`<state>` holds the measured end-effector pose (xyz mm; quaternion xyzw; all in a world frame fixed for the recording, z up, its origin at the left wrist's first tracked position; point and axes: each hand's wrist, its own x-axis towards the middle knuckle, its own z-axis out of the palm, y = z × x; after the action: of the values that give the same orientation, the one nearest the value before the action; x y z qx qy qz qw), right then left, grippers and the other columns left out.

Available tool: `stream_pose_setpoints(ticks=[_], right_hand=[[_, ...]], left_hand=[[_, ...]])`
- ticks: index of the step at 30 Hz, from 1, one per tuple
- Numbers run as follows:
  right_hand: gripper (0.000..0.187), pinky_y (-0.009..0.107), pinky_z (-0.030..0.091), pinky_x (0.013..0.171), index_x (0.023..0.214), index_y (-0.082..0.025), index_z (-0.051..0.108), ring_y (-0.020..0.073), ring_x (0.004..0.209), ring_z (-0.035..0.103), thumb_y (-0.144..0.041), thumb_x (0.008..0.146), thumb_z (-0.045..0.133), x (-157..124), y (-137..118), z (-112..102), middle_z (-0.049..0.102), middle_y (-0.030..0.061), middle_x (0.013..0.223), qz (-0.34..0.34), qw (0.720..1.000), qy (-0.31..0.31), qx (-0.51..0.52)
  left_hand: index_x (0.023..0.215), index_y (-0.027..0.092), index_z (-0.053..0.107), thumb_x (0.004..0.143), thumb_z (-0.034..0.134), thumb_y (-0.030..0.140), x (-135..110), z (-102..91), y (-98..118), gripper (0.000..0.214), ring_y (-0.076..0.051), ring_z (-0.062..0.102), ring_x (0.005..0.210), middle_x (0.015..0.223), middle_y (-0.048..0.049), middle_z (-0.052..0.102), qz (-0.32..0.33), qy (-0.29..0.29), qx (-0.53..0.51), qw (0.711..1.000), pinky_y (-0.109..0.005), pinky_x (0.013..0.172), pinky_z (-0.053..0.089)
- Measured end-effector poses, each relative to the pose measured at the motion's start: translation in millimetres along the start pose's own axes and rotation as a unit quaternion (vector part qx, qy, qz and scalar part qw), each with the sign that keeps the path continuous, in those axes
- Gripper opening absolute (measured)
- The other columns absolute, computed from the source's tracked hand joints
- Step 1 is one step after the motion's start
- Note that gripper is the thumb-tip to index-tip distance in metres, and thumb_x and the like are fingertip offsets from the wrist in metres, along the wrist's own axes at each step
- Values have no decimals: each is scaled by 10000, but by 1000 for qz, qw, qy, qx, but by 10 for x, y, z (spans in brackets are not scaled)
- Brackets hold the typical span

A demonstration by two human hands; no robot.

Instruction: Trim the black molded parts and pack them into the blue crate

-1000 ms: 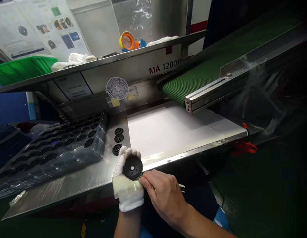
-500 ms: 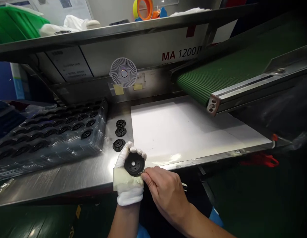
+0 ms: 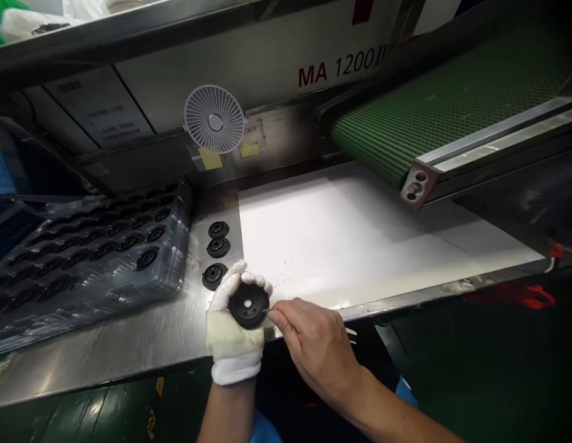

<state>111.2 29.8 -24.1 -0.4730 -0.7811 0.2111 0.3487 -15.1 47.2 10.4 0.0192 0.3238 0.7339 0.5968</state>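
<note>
Black disc point(image 3: 248, 305) is sitting in the gloved left hand point(image 3: 233, 344), fingers curled round its rim, above the counter point(image 3: 129, 344) edge. The right hand point(image 3: 313, 347) is pinching a thin tool point(image 3: 266, 311) against it; a slip could be scratching or dropping it. Three loose discs point(image 3: 218, 247) and a tray point(image 3: 83, 258) are lying nearby, blocking nothing.

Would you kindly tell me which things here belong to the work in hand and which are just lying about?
In hand: left hand, black disc, right hand, thin tool, loose discs, filled tray.
Lying about: small fan, conveyor belt, white sheet.
</note>
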Motion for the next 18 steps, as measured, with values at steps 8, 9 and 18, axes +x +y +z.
stream_pose_setpoints(ticks=[8, 9, 18], right_hand=[[272, 290, 277, 604, 810, -209, 586, 144, 637, 513, -327, 1005, 437, -59, -80, 83, 583, -16, 712, -12, 1000, 6, -1], [282, 290, 275, 602, 801, -206, 582, 143, 634, 510, -328, 1007, 432, -59, -70, 76, 580, -16, 707, -13, 1000, 5, 1], [242, 276, 310, 630, 855, -212, 612, 132, 675, 539, -301, 1004, 444, -25, 39, -2, 603, -21, 752, 12, 1000, 4, 13]], left_hand=[[1017, 166, 654, 851, 575, 157, 46, -16, -146, 184, -106, 594, 710, 744, 9, 582, 101, 18, -19, 995, -299, 759, 552], [1060, 169, 652, 845, 570, 159, 32, -17, -135, 230, -130, 615, 772, 800, -15, 612, 84, 10, -8, 996, -327, 797, 552], [982, 134, 661, 806, 572, 160, 29, 10, -90, 199, -142, 579, 700, 723, -22, 573, 18, -6, -23, 1000, -313, 673, 539]])
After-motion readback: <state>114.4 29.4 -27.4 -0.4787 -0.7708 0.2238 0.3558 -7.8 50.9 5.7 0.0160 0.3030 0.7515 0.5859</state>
